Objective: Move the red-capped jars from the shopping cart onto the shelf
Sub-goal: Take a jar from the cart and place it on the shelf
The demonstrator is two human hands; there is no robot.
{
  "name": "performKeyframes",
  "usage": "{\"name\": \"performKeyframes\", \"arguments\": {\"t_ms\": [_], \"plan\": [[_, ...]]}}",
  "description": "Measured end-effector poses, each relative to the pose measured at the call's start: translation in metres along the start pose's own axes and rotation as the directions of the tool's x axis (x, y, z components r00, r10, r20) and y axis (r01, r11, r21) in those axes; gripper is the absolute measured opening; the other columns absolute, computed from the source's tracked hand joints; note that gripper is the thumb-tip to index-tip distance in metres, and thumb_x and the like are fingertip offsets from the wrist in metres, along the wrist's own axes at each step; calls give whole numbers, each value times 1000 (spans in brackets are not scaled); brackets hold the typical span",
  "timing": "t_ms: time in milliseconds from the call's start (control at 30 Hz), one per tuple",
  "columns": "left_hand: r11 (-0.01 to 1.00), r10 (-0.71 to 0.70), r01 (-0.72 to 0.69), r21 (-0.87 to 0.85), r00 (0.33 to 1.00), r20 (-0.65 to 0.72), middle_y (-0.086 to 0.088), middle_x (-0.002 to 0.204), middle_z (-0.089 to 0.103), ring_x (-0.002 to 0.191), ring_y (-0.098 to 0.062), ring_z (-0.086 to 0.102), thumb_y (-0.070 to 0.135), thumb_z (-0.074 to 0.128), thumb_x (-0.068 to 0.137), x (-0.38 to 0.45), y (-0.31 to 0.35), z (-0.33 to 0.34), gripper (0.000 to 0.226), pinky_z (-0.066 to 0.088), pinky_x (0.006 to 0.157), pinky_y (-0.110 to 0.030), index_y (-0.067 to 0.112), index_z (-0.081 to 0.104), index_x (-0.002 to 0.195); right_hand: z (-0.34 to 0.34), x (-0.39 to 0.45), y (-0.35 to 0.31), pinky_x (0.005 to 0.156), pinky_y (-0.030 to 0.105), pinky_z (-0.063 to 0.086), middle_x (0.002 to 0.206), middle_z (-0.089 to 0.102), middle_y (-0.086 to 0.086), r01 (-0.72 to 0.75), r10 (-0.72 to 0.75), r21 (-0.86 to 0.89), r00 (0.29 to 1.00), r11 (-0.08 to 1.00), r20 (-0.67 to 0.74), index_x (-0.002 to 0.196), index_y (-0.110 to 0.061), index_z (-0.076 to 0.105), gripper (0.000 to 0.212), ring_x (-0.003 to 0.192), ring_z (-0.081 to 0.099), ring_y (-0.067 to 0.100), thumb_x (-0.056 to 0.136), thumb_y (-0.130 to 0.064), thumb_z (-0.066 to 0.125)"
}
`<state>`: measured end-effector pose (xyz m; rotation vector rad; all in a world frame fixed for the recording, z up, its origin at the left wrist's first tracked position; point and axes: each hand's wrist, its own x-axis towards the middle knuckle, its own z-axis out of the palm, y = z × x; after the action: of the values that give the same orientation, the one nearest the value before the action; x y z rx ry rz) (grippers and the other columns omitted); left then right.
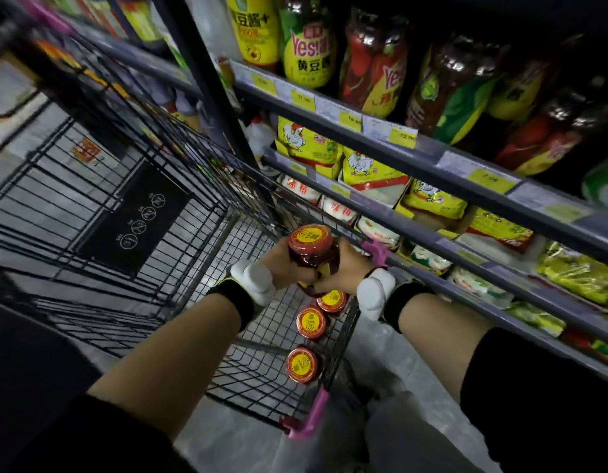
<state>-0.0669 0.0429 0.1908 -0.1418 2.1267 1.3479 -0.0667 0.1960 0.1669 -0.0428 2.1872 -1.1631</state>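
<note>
At far left, grey tiled floor (19, 155) shows through the black wire shopping cart (132, 186); a dark panel with white round icons (135, 220) hangs on the cart's end wall. Low light, frame edges blurred. Left hand (282, 264) and right hand (343, 268) both wrap the sides of one red-capped jar (311, 249), upright, lifted above the cart's right rear corner. Both wrists carry white devices on black bands. Three more jars on the cart's wire floor just below the hands: (331, 300), (311, 322), (302, 365), in a row along the right wall. Right of the cart: store shelf (432, 148) with price tags, sauce bottles (309, 46) on top, yellow chicken-print bags (306, 141) beneath.
</note>
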Motion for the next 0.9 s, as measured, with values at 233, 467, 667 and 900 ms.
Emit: {"name": "performKeyframes", "arguments": {"t_ms": [233, 467, 667, 900], "plan": [[998, 53, -56, -31, 996, -78, -2, 108, 60, 107, -18, 57, 13, 79, 72, -12, 37, 11, 48, 47, 96, -38, 16, 55, 113, -32, -25, -13, 90, 33, 46, 124, 53, 6, 26, -3, 146, 987, 989, -160, 137, -9, 23, 91, 119, 52, 25, 67, -13, 80], [983, 168, -160, -89, 981, 96, 4, 109, 68, 101, -14, 65, 55, 89, 29, -29, 73, 5, 113, 54, 87, -35, 18, 42, 125, -81, -64, -40, 87, 31, 43, 112, 49, 0, 118, -50, 275, 969, 954, -241, 133, -9, 31, 72, 113, 52, 23, 75, -10, 74], [965, 261, -257, -49, 947, 185, 11, 90, 74, 89, -3, 68, 25, 94, 34, -30, 121, 4, 97, 52, 83, -26, 17, 49, 119, -115, -96, -65, 87, 27, 38, 118, 50, 7, 172, -116, 246, 967, 954, -227, 138, -7, 24, 76, 110, 49, 18, 79, -3, 71], [930, 345, -364, 54, 914, 215, 5, 98, 66, 93, -11, 64, 15, 86, 39, -42, 176, 11, 87, 46, 91, -36, 19, 44, 116, -148, -133, -78, 79, 28, 41, 109, 47, 1, 213, -148, 177, 935, 961, -321, 132, -11, 27, 69, 100, 48, 17, 78, -6, 70]]}}
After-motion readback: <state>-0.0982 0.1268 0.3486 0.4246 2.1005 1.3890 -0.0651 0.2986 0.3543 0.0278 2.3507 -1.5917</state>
